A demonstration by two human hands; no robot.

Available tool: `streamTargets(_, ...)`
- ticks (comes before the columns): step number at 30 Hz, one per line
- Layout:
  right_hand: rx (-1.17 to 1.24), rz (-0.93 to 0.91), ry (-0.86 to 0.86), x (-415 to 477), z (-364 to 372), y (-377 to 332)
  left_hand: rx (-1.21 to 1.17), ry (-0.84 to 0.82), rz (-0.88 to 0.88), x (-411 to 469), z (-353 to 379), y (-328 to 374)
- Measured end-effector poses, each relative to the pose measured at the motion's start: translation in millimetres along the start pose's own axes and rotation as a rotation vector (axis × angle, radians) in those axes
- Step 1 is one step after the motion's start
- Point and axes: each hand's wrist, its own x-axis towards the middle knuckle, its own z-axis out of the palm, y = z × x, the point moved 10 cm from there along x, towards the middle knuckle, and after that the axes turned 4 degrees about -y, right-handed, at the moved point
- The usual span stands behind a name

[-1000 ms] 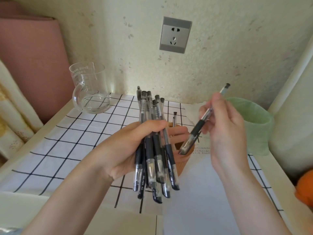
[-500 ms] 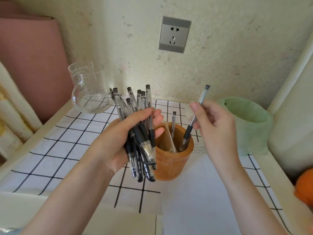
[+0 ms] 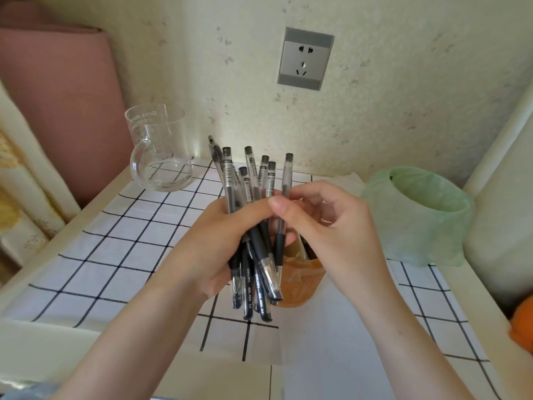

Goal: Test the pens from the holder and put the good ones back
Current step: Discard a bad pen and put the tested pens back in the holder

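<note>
Half a second ago the right hand (image 3: pixel 326 226) was lowering one pen into the holder (image 3: pixel 300 284); now this hand has let go of it and has come back to the bundle of pens (image 3: pixel 251 183). The thumb and first finger pinch the pen at the right edge of the bundle (image 3: pixel 287 174), on its clear barrel just above the black grip, and the other fingers are curled loosely behind. The left hand (image 3: pixel 219 243) grips the bundle around its middle as before, caps down and back ends up, only more upright than a moment ago. The holder stands on the checked cloth (image 3: pixel 115 241) directly behind and below both hands, which hide most of its inside, so I cannot count the pens in it. I judge from this that one pen was found good and returned, and the next test begins now: the pinched pen must be pulled free of the bundle, uncapped and tried on the white sheet of paper (image 3: pixel 331 342) beside the holder. Many pens remain in the left hand, so the task is in its early part
</note>
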Motion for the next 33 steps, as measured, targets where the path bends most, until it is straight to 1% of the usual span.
streamTargets(4, 0.133, 0.06, -0.031, 2, -2, 8, -0.004, -0.041, -0.008, -1, 3, 0)
streamTargets(8, 0.327, 0.066, 0.07, 3, -9, 12, -0.026, -0.075, -0.024, 1, 5, -1)
streamTargets(10, 0.392, 0.028, 0.147, 4, -19, 9, -0.105, -0.048, -0.002, 2, -2, 3)
streamTargets(12, 0.445, -0.005, 0.21, 5, -32, 8, -0.181, 0.028, 0.04, 4, -17, 10)
streamTargets(14, 0.447, -0.044, 0.251, 6, -42, 7, -0.227, 0.068, 0.059, 5, -31, 13)
streamTargets(18, 0.252, -0.132, 0.285, 5, -46, 0, -0.381, 0.075, 0.062, 9, -39, 10)
streamTargets(21, 0.126, -0.152, 0.225, 5, -32, 0, -0.422, 0.064, 0.048, 10, -34, 6)
streamTargets(23, 0.025, -0.158, 0.186, 6, -22, 2, -0.426, 0.062, 0.02, 11, -31, 3)
streamTargets(26, -0.168, -0.213, 0.175, 4, -14, -1, -0.415, 0.055, -0.03, 11, -27, -3)
streamTargets(29, -0.253, -0.167, 0.092, 7, -4, 6, -0.379, 0.023, -0.063, 10, -22, -7)
streamTargets(31, -0.419, -0.159, 0.028, 7, 4, 9, -0.365, 0.009, -0.075, 10, -19, -8)
streamTargets(33, -0.576, -0.183, 0.026, 4, 6, 5, -0.361, 0.017, -0.056, 11, -18, -7)
